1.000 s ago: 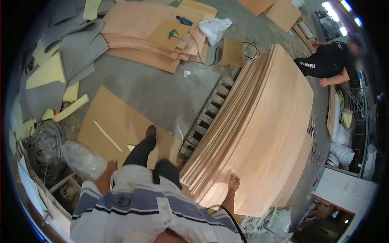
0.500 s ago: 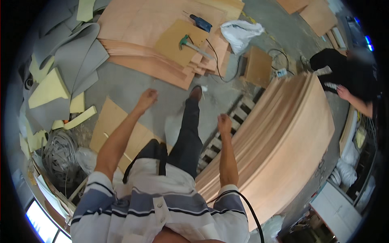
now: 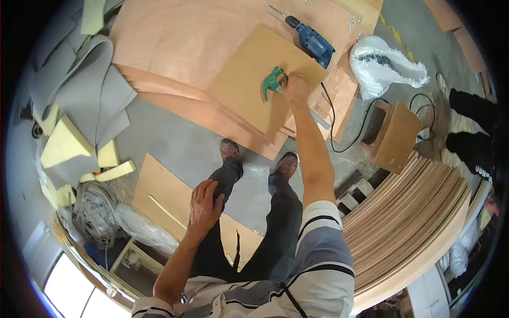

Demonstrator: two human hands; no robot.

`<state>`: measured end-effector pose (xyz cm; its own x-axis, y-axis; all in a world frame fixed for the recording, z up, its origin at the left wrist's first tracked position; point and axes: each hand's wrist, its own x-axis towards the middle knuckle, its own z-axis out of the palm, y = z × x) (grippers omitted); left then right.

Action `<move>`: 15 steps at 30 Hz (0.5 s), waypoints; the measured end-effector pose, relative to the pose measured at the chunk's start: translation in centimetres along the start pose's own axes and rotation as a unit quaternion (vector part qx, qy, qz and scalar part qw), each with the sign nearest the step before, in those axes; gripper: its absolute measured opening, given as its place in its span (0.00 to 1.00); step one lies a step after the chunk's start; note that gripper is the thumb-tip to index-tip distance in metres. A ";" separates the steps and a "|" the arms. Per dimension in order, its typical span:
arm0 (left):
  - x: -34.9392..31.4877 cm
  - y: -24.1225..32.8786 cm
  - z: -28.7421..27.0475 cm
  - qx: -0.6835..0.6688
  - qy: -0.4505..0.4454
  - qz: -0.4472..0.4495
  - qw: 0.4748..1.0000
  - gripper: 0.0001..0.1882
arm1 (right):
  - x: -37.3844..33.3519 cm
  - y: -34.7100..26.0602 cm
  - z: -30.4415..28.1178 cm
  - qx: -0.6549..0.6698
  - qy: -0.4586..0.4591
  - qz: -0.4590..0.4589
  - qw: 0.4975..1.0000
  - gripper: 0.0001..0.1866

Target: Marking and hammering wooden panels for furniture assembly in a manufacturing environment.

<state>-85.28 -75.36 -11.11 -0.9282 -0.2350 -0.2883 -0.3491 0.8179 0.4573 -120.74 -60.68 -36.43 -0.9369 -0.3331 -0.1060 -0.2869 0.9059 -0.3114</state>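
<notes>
My right hand (image 3: 298, 89) is closed round the handle of a claw hammer, close under its green head (image 3: 272, 84). The hammer is over a tan square board (image 3: 244, 79) on top of a plywood stack; whether it touches the board is hard to tell. Just beyond that hand lies a blue power drill (image 3: 314, 43) with a long bit. My left hand (image 3: 205, 205) is by my left knee, its fingers stretched out and holding nothing.
Plywood sheets (image 3: 164, 47) spread out ahead. A white sack (image 3: 379, 63), a wooden box (image 3: 395, 135) and a black cord are to the right, near another person's legs (image 3: 474, 114). Curved plywood (image 3: 408, 228) is stacked nearer. Grey sheets (image 3: 87, 79) and yellow foam (image 3: 66, 140) lie left.
I have moved forward to the plywood stack. My right hand has reached out and taken hold of the hammer; my left hand has come down to my knee. The other person has shifted.
</notes>
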 end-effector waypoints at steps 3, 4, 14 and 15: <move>-0.4 -3.5 1.5 0.024 -0.107 -0.075 0.991 0.25 | 0.9 0.4 2.4 -0.075 -0.034 -0.014 0.997 0.12; -0.2 -4.1 1.2 0.023 -0.113 -0.075 0.991 0.25 | 1.1 -0.9 2.8 -0.099 -0.022 0.003 0.995 0.12; 1.6 -4.3 1.5 0.035 -0.177 -0.128 0.975 0.32 | 0.0 -1.6 1.5 -0.130 -0.022 0.041 0.990 0.14; 1.7 -4.3 1.5 0.027 -0.174 -0.130 0.976 0.32 | -0.1 -1.6 1.6 -0.127 0.018 0.049 0.991 0.15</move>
<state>-85.15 -78.54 -14.83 -0.7058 -0.2541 -0.6613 -0.5520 0.7824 0.2885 -119.87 -62.46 -37.42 -0.9679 -0.2349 -0.0897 -0.2309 0.9715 -0.0528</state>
